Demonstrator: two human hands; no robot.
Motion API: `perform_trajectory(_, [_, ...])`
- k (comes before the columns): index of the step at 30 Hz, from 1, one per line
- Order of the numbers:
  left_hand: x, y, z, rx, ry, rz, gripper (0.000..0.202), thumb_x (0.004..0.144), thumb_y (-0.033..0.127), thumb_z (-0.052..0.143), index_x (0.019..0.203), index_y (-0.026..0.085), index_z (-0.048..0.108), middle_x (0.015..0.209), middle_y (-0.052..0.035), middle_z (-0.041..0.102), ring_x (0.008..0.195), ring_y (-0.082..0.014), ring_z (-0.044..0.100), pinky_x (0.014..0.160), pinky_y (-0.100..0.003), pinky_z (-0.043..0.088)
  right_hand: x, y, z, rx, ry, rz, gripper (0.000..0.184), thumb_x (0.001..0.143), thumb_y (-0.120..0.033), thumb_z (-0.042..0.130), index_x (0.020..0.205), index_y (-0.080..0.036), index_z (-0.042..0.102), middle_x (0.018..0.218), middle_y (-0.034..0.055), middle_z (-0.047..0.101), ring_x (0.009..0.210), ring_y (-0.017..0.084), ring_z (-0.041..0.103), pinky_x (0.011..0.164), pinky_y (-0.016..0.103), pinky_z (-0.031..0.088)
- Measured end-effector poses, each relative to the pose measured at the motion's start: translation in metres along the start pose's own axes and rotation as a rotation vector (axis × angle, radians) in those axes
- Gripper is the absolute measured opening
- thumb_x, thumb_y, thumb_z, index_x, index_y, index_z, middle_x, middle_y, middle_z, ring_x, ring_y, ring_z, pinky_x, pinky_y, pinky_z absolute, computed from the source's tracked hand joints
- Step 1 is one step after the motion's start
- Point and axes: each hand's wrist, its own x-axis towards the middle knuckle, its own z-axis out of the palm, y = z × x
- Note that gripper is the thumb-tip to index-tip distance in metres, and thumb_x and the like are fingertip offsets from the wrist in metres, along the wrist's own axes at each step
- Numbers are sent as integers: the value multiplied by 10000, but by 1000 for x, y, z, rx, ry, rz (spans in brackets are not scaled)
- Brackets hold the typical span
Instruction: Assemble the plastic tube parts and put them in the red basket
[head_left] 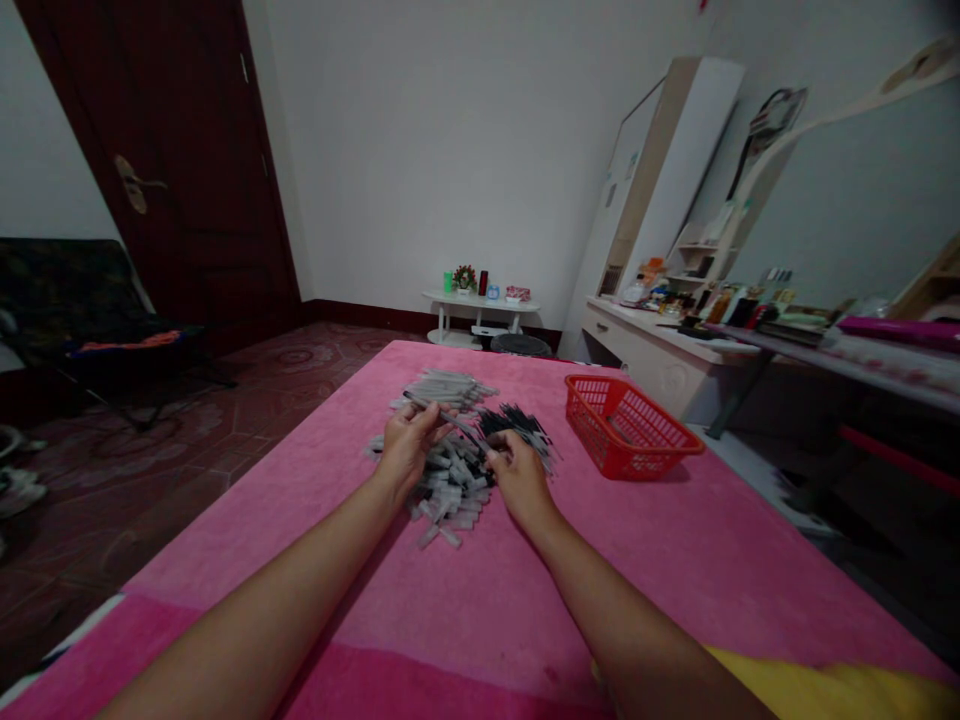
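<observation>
My left hand (411,445) pinches one end of a slim pen (466,429) above the piles. At the pen's other, darker end, the fingers of my right hand (519,478) are closed. Whether barrel and refill are separate pieces there is too small to tell. Behind my left hand lies a stack of pale pen barrels (450,386). A bunch of dark, thin pen refills (529,428) rests just beyond my right hand. Below and between both hands spreads a heap of clear pen caps (454,492), partly covered by my left hand.
A red plastic basket (637,464) stands right of the piles with a small item inside. Pink cloth (300,520) covers the table, and yellow fabric (817,690) lies at the near right. A dressing table (645,345) with bottles is beyond the right edge.
</observation>
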Motion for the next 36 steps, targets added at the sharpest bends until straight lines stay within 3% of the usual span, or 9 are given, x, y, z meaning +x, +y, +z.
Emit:
perform_trajectory(4, [-4,2,5,43,-27,4,381,600,337,816,845,126,615,842,-44,693,764,-164,678,690,-284,565,-1,-3,0,-27,4,-29,146,764,-183,496,884,-193,579,795,28,653,669,175,633,623,287,463])
perform_trajectory(12, [-6,3,7,78,29,28,386,568,325,829,807,116,610,773,-29,681,678,-137,658,648,-269,569,-2,-5,-2,-111,57,-74,158,766,-168,510,891,-196,603,879,51,666,781,187,619,716,305,473])
perform_trajectory(28, [-6,2,7,101,56,45,390,564,330,827,819,123,617,760,-11,659,653,-123,636,628,-269,570,-2,-3,-3,-155,94,-105,156,777,-152,510,891,-188,610,898,57,655,796,179,609,739,300,478])
perform_trajectory(36, [-9,4,12,82,78,20,415,530,328,848,810,119,624,739,-8,667,643,-125,643,625,-272,573,-2,-9,-4,-202,122,-186,169,775,-122,516,895,-190,614,903,62,639,834,192,591,745,300,469])
